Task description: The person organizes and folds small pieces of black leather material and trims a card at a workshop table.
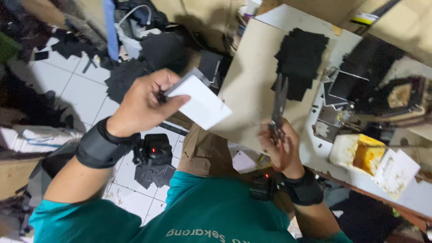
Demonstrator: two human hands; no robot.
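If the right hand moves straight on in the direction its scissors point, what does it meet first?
Probably the stack of black cut pieces on the pale board: the dark metal scissors in the right hand point up at it. Depth is unclear.

Worktable [252, 76]: beige board, tilted in view.
Black pieces [300, 60]: stacked on board.
Yellow tub [360, 153]: stained, at table edge.
Floor [81, 94]: white tiles, black scraps [130, 76] scattered.

The left hand [143, 104] grips a white card [200, 104] over the tan board [249, 81]. The right hand [281, 148] holds black scissors [278, 105] near the board, just beside the black pieces [300, 60].
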